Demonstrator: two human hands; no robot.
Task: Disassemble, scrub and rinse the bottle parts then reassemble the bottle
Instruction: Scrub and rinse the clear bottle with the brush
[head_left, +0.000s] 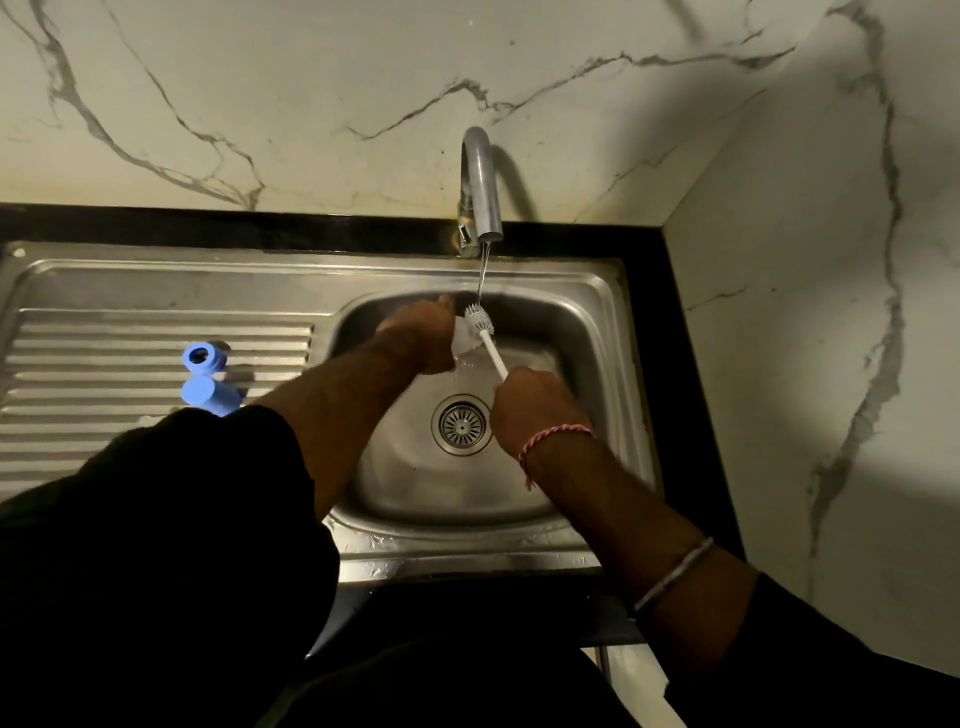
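My left hand (423, 338) grips a clear bottle part (464, 340) over the sink basin, just under the tap's thin stream. My right hand (530, 397) holds the white handle of a bottle brush (480, 325), whose bristle head sits at the top of the clear part, in the water. Two blue bottle parts lie on the drainboard at left: a ring-shaped collar (200, 357) and a blue cap (205, 392) just in front of it.
The steel sink (597, 338) has a drain strainer (461, 423) in the middle of the basin. A curved tap (480, 192) stands at the back with water running. The ribbed drainboard (104, 353) stretches left. A marble wall stands behind and to the right.
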